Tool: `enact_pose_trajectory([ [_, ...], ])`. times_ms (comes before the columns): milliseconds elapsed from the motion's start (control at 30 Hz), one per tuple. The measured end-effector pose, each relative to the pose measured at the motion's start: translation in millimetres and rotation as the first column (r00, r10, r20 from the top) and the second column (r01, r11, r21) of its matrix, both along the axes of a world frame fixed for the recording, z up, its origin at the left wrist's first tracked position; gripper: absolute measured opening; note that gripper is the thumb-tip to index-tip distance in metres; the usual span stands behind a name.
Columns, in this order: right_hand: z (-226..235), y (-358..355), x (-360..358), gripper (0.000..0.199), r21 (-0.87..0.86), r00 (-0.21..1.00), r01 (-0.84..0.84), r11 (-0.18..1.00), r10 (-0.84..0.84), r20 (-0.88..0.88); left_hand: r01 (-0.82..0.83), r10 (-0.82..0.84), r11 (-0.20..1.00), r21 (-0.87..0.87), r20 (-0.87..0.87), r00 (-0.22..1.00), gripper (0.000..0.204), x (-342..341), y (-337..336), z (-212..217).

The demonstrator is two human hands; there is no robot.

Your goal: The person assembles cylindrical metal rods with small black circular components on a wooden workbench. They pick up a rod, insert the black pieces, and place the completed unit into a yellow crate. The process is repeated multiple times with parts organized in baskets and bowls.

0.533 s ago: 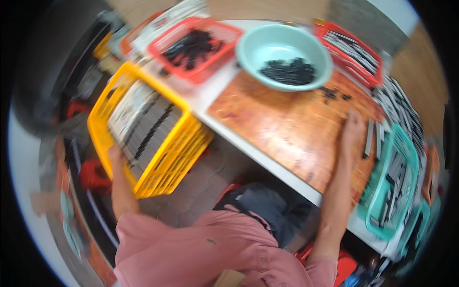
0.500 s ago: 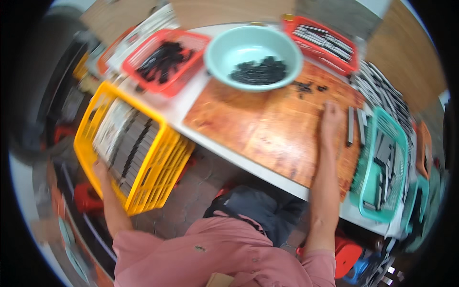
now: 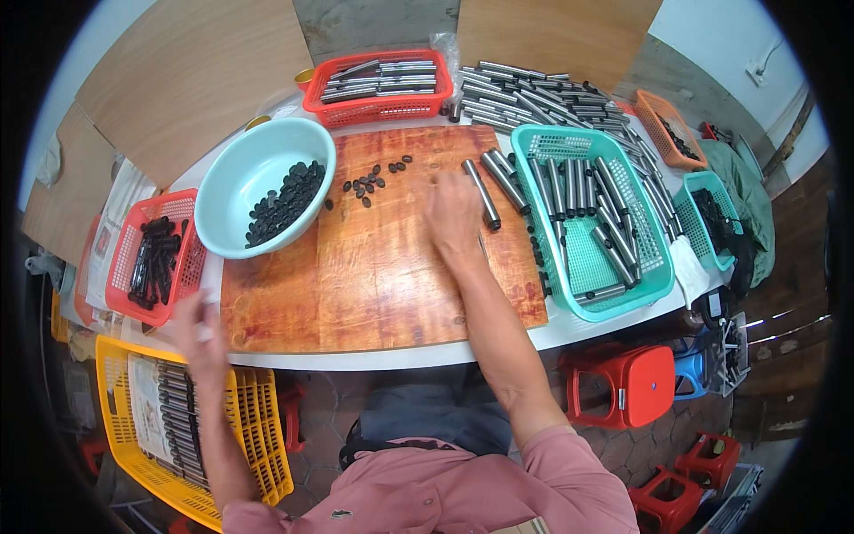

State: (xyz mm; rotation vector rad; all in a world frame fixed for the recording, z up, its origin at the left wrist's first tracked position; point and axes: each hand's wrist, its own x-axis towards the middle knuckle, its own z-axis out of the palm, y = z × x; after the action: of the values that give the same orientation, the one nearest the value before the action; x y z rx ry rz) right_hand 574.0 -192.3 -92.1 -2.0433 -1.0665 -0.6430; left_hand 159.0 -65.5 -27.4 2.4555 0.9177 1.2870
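My right hand (image 3: 455, 212) rests on the wooden board (image 3: 382, 285) with its fingers curled; what they hold, if anything, is hidden. Just right of it lies a steel tube (image 3: 481, 193) with a black end. Small black oval plugs (image 3: 363, 184) are scattered on the board to its left. Over the table's front left edge hangs my left hand (image 3: 203, 343), smeared by motion, so its fingers are unclear. Below it stands a yellow crate (image 3: 258, 427) holding a row of tubes (image 3: 181, 418). A pale turquoise basin (image 3: 216, 191) of black plugs (image 3: 286, 205) stands at the board's left.
A green basket (image 3: 583, 307) of steel tubes borders the board's right side. Behind the board is a red basket (image 3: 378, 109) of tubes, beside a heap of tubes (image 3: 543, 98). Another red basket (image 3: 116, 276) holds black parts at left. Red stools (image 3: 645, 387) stand below right.
The view has swung to the right and sharpened. My left hand has come off the yellow crate's rim and moved up toward the table edge. My right hand stays on the board near the tubes.
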Motion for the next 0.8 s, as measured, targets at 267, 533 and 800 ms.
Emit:
enact_pose_trajectory([
  [267, 11, -51, 50, 0.018, -0.44, 0.944, 0.186, 0.878, -0.284, -0.167, 0.532, -0.456, 0.673, -0.514, 0.278, 0.846, 0.019, 239, -35, -53],
  [533, 10, -43, 56, 0.029, -0.474, 0.912, 0.165, 0.865, -0.317, -0.26, 0.63, -0.47, 0.282, -0.724, 0.468, 0.748, 0.022, 303, -37, -73],
  [800, 28, -16, 49, 0.041, -0.226, 0.866, -0.038, 0.973, -0.081, -0.493, 0.736, -0.233, -0.013, -0.677, 0.718, 0.656, 0.043, 305, -22, -86],
])
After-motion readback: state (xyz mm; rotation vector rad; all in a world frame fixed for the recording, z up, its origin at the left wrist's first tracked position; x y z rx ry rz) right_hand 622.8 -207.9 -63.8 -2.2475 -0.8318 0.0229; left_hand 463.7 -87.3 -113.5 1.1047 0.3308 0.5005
